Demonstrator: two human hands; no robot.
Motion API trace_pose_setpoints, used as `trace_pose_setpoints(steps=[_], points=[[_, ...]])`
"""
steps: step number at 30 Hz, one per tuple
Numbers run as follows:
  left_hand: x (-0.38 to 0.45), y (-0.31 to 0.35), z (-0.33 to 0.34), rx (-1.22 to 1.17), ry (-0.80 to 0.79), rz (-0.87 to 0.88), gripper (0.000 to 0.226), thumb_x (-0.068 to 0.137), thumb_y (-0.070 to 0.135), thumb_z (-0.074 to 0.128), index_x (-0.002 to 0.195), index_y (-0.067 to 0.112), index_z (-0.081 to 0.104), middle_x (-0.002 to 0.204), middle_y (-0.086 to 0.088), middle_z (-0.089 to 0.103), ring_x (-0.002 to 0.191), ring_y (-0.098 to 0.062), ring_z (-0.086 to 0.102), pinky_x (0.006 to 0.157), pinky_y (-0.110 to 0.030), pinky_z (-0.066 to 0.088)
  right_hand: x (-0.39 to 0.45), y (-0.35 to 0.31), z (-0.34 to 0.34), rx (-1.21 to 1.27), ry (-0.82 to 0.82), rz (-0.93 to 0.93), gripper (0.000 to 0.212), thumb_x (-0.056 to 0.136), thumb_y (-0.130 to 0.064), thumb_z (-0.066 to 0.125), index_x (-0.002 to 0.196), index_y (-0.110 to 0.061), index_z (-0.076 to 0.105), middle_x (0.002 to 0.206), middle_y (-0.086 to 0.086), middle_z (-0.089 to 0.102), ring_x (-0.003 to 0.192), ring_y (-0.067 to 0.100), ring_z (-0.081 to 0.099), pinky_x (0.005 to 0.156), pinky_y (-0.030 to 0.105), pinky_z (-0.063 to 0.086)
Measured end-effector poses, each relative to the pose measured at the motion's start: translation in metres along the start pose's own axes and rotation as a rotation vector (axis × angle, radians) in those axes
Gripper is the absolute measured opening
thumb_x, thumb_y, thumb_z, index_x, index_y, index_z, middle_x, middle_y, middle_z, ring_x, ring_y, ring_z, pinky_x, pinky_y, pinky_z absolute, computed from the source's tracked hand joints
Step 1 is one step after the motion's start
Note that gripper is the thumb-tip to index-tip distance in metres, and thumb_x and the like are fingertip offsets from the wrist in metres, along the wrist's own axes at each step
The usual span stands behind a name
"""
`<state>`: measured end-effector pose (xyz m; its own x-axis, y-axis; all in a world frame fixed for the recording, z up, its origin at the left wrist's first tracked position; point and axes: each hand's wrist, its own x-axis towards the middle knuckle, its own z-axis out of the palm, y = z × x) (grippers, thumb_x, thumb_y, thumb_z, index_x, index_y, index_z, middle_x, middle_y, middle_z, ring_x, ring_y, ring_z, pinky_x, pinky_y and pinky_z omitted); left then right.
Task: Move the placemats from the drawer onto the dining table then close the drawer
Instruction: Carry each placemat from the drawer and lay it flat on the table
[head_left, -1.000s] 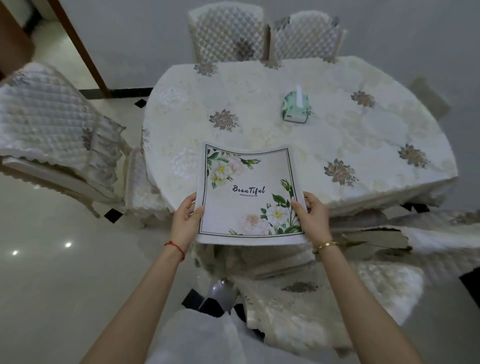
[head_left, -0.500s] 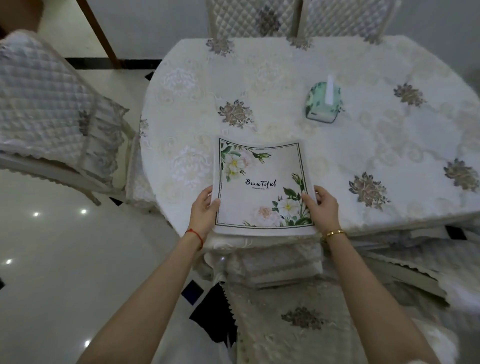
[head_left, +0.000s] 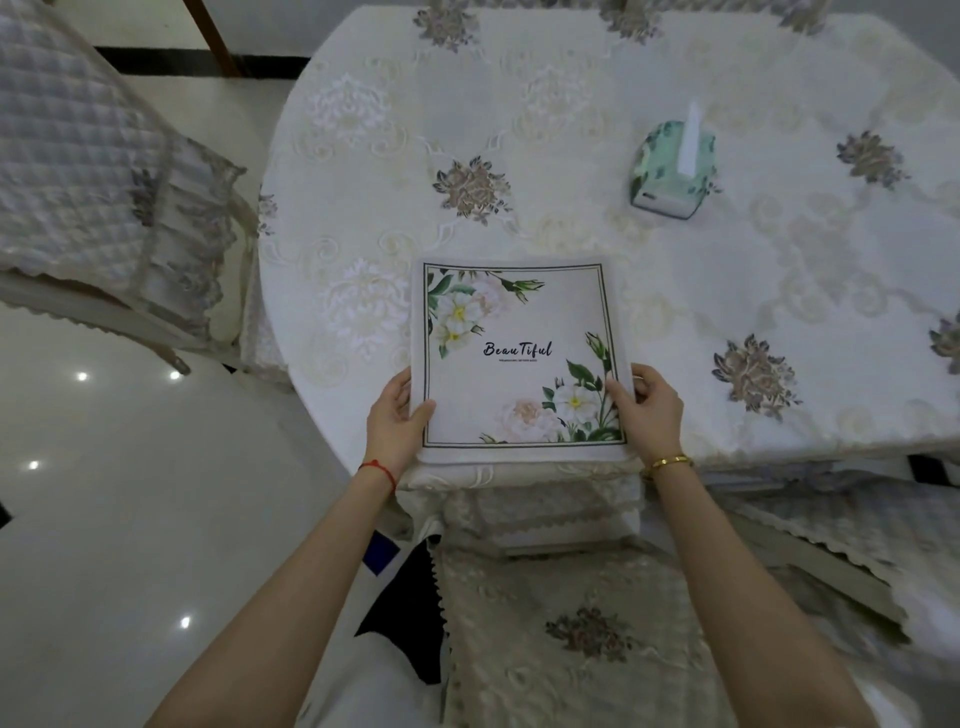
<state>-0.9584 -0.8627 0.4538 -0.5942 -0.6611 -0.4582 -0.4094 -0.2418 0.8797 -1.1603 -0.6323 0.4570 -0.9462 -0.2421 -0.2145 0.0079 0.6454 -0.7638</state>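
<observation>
Cream floral placemats (head_left: 519, 358), printed "Beautiful", lie as a stack at the near edge of the dining table (head_left: 675, 312). We log our left hand (head_left: 396, 423) pinching the stack's left edge, thumb on top, and our right hand (head_left: 649, 408) gripping the right edge likewise. A green tissue box (head_left: 672, 171) stands toward the table's middle. A quilted chair (head_left: 93, 171) sits off the left edge.

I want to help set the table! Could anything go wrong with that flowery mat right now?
The placemat lies at the very edge of the dining table, so it might slide off when the left hand and right hand let go. Pushed far forward, it could bump the tissue box.
</observation>
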Motion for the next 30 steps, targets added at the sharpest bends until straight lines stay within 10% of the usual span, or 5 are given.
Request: trace_pose_setpoints(steps=[23, 30], points=[[0.003, -0.002, 0.021, 0.002, 0.014, 0.037, 0.054, 0.086, 0.002, 0.066, 0.136, 0.011, 0.048, 0.125, -0.007, 0.062, 0.112, -0.015, 0.062, 0.095, -0.022, 0.050, 0.015, 0.009, -0.008, 0.006, 0.042, -0.015, 0.033, 0.087, -0.020, 0.070, 0.116, -0.007, 0.062, 0.099, 0.000, 0.067, 0.088, 0.011, 0.061, 0.069, -0.002, 0.040], [0.005, 0.008, 0.018, 0.306, 0.170, 0.218, 0.050, 0.088, 0.015, 0.063, 0.136, 0.018, 0.049, 0.124, 0.000, 0.061, 0.106, -0.014, 0.061, 0.096, -0.029, 0.050, 0.021, 0.024, -0.004, -0.248, 0.092, -0.232, 0.046, 0.086, -0.022, 0.069, 0.127, -0.006, 0.055, 0.121, 0.012, 0.057, 0.111, 0.027, 0.050, 0.097, 0.038, 0.042]])
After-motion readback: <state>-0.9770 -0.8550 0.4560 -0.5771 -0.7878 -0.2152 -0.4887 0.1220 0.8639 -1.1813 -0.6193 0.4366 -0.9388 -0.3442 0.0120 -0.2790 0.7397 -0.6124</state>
